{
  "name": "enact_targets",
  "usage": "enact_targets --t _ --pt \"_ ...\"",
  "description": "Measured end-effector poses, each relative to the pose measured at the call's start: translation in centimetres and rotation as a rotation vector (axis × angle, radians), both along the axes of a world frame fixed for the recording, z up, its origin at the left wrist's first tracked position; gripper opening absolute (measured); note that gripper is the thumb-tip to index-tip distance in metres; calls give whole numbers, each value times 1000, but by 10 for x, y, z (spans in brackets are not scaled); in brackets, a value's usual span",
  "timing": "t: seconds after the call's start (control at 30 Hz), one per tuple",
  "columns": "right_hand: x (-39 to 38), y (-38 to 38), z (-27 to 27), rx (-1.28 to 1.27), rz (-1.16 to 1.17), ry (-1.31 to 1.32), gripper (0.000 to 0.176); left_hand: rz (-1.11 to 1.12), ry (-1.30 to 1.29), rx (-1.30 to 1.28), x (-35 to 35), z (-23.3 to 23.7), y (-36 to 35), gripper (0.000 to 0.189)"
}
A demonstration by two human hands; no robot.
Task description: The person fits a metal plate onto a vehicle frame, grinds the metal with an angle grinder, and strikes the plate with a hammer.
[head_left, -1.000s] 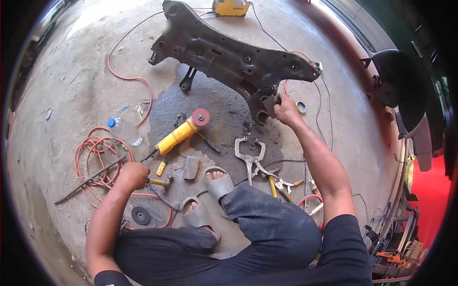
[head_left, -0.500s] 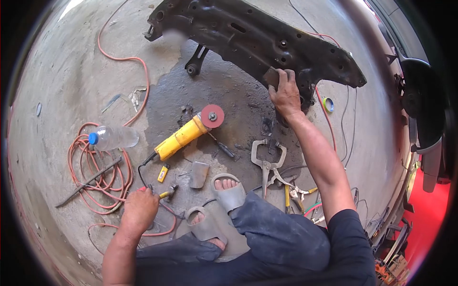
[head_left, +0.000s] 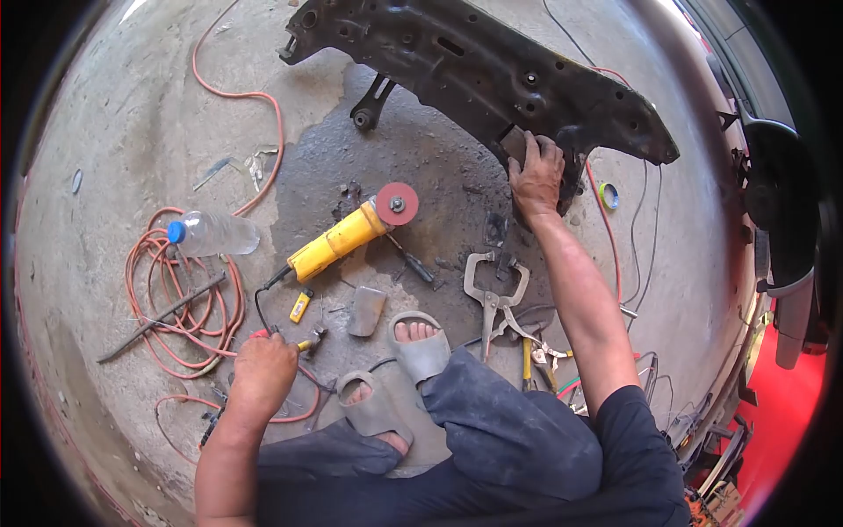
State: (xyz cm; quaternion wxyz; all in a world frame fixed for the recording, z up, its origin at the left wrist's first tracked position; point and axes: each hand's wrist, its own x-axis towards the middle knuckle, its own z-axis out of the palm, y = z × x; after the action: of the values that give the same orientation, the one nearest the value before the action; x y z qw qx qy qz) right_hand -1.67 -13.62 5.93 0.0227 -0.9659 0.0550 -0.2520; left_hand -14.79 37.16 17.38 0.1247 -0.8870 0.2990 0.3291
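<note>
A large black metal crossmember (head_left: 492, 66) with several holes lies on the floor ahead. My right hand (head_left: 537, 176) is at its near edge, fingers closed on a small flat metal plate (head_left: 516, 147) pressed against it. Low on the left, my left hand (head_left: 265, 371) is curled in a fist round what looks like a hammer (head_left: 312, 340); its short yellow handle and dark head show beyond the fingers. A yellow angle grinder (head_left: 338, 237) with a red disc lies between my hands. Close by are a yellow lighter (head_left: 301, 305) and a grey metal piece (head_left: 366, 311).
A C-shaped locking clamp (head_left: 493, 294) and yellow-handled pliers (head_left: 528, 364) lie beside my knee. A water bottle (head_left: 215, 234) rests by a coiled orange hose (head_left: 149, 290). A screwdriver (head_left: 418, 266) and a tape roll (head_left: 608, 195) are on the floor. A red panel (head_left: 781, 413) stands at right.
The whole view has shifted slightly. The right hand's fingers have moved a little on the plate, which stays at the crossmember's edge. The left hand looks unchanged beside the hammer head.
</note>
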Motion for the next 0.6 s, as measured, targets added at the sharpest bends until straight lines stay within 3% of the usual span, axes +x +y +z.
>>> enact_targets --t 0.6 --pt "3 3 7 64 48 35 63 -31 4 13 3 2 0 15"
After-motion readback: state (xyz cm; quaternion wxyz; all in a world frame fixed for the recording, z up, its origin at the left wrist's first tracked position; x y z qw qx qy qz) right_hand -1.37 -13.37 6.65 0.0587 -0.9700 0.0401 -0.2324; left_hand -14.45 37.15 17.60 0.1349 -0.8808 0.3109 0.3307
